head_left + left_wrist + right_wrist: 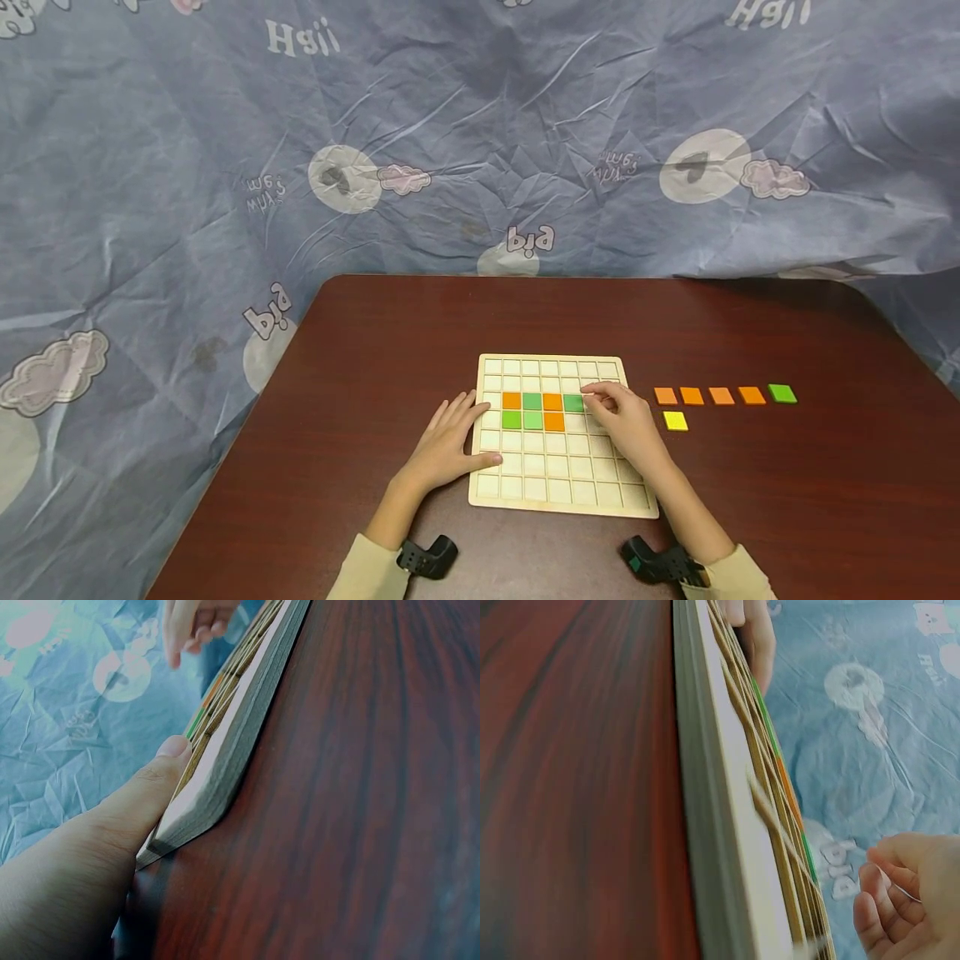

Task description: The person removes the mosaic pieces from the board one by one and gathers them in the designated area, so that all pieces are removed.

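Note:
A pale wooden grid board (525, 489) lies on the table. Orange and green tiles fill part of two rows, with a green tile (573, 403) at the upper row's right end. My left hand (442, 446) rests at the board's left edge, fingers spread, and its thumb lies on the rim, also in the left wrist view. My right hand (626, 425) is over the board's right side, fingertips beside that green tile. The right wrist view shows its relaxed, bent fingers (885, 907) above the board, with no tile visible in them.
Right of the board, a row of orange tiles (722, 396) ends in a green tile (782, 393); a yellow tile (675, 421) lies below the row. The dark red table (337, 358) meets a patterned blue-grey cloth (450, 108) behind.

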Tool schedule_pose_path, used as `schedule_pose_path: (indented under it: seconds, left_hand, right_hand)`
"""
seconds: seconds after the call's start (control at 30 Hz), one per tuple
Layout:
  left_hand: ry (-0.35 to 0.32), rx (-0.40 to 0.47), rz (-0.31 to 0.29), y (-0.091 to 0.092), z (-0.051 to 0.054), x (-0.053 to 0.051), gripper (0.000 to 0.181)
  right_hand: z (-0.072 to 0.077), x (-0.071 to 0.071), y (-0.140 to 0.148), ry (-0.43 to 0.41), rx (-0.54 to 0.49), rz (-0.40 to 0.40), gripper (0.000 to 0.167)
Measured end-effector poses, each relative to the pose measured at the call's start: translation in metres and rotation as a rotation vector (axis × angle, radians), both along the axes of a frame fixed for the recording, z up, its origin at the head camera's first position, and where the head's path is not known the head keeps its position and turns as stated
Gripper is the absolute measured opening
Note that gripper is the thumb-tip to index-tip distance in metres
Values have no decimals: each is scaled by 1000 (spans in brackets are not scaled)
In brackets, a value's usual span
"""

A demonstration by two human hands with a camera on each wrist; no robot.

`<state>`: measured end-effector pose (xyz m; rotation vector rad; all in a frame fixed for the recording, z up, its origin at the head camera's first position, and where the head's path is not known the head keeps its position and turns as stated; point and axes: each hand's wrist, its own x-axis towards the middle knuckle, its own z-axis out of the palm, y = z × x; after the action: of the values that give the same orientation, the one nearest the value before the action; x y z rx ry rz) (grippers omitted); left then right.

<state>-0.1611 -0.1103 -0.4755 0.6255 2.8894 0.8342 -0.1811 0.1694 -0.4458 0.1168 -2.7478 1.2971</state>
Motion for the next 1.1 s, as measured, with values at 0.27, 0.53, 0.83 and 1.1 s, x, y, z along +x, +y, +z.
schedule_pose_path:
  seconds: [0.27, 0.53, 0.83, 1.1]
  left_hand:
    - [-10, -13, 0, -1, 0, 0, 80]
    - [-10, -6, 4, -1, 0, -1, 80]
    - [-8, -7, 5, 0, -1, -2, 81]
    - [-11, -6, 4, 0, 0, -1, 80]
  right_hand:
    - [-13, -11, -20, 83, 75, 10, 17]
    - [-20, -12, -17, 82, 118, 2, 21]
    - [-20, -11, -15, 61, 109, -3, 21]
    - [-22, -11, -15, 58, 108, -3, 18]
